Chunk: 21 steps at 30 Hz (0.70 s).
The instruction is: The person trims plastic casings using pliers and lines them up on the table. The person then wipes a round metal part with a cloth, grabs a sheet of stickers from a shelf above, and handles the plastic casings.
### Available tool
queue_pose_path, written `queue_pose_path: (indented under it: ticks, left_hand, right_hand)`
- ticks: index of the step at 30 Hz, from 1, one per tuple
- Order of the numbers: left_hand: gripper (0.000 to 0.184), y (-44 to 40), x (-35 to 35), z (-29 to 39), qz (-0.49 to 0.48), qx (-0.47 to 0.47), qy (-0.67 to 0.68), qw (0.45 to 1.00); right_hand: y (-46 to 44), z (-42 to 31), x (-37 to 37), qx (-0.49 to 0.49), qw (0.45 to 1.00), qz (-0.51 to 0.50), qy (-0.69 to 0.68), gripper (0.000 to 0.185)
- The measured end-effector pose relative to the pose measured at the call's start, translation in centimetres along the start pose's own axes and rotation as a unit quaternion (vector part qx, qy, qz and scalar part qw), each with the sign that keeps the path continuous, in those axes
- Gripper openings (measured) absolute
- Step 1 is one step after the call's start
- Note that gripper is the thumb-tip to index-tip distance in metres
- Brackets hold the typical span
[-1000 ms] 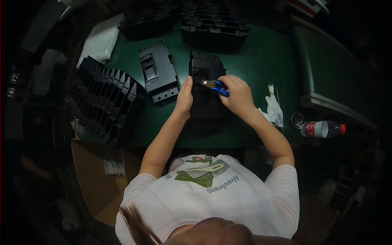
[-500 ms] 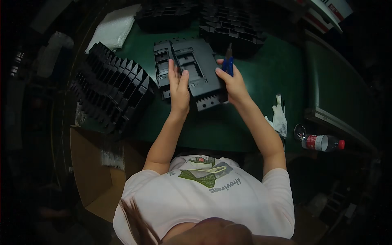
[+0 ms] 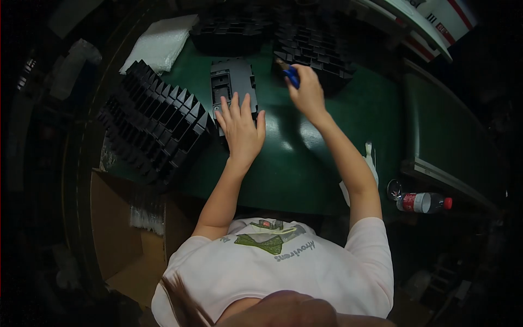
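My left hand (image 3: 242, 133) is open, its fingers spread over the near end of a black plastic housing (image 3: 239, 79) on the green table. The housing has rectangular openings along its left side. My right hand (image 3: 308, 94) is raised to the right of it, closed around blue-handled pliers (image 3: 293, 77). Their metal tip points up and left, near a stack of black parts (image 3: 313, 49); I cannot tell whether it touches them.
More stacked black parts stand at the left (image 3: 155, 120) and back (image 3: 231, 32). A white bubble-wrap stack (image 3: 160, 41) lies at the back left. An open cardboard box (image 3: 117, 229) sits below the table's left edge. A red-capped bottle (image 3: 422, 202) lies at the right.
Both hands have let go of the upper housing, and only one housing shows in front of me. My left hand has flattened onto it; my right hand has lifted the pliers up and left.
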<state>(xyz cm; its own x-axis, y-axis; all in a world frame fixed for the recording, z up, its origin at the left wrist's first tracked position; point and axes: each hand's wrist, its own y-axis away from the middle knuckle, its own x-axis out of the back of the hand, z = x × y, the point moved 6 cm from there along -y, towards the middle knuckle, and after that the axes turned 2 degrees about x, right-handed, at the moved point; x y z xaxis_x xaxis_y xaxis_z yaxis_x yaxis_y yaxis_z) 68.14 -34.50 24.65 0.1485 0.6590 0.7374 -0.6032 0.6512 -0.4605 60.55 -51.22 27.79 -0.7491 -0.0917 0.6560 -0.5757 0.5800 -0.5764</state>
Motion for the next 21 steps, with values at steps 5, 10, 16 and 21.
queue_pose_path:
  ticks: [5, 10, 16, 21]
  left_hand:
    - [0.046, 0.3, 2.1, 2.9, 0.087, -0.076, 0.041, 0.992]
    - [0.044, 2.6, -0.8, 5.2, -0.075, -0.124, 0.335, 0.931]
    - [0.055, 6.4, -7.7, 4.4, -0.414, 0.287, 0.557, 0.660]
    - [0.043, 4.9, -7.6, 3.7, -0.251, 0.328, 0.725, 0.551]
  right_hand:
    - [-1.0, 6.7, 4.5, 0.088, 0.968, 0.016, 0.236, 0.038]
    - [1.7, 5.1, 5.1, 0.111, 0.954, -0.094, 0.264, 0.040]
    - [8.2, 5.2, 9.2, -0.207, 0.972, -0.028, -0.105, 0.026]
    - [15.7, 3.9, 8.0, -0.402, 0.839, -0.068, -0.361, 0.026]
